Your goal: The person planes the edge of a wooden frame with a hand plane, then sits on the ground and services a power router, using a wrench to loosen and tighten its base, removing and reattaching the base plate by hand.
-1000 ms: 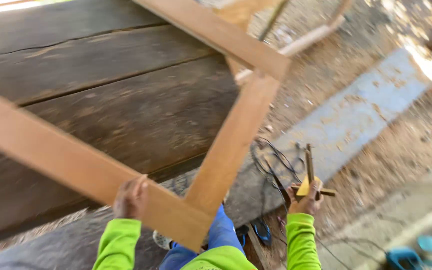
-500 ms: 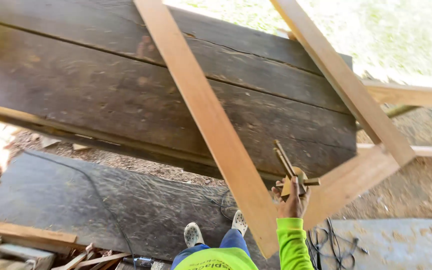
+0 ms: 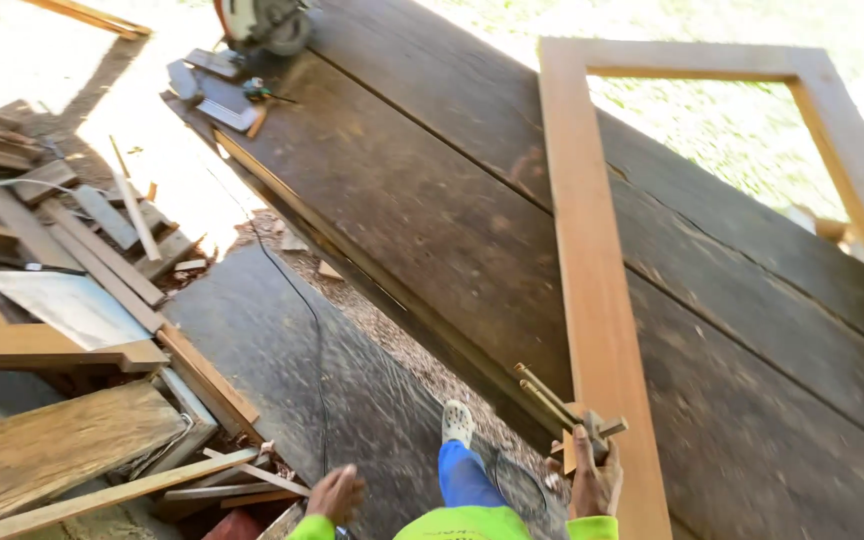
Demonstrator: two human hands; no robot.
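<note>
The right hand (image 3: 595, 482) had its fingers wrapped around a metal clamp tool (image 3: 564, 405) beside the big light-brown wooden frame (image 3: 592, 270), which lay on the dark plank table (image 3: 422, 190). The left hand (image 3: 334, 493) hung free, fingers curled, holding nothing.

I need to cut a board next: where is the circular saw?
The circular saw sits at the head view's top edge, left of centre, on the dark plank table's far end.
</note>
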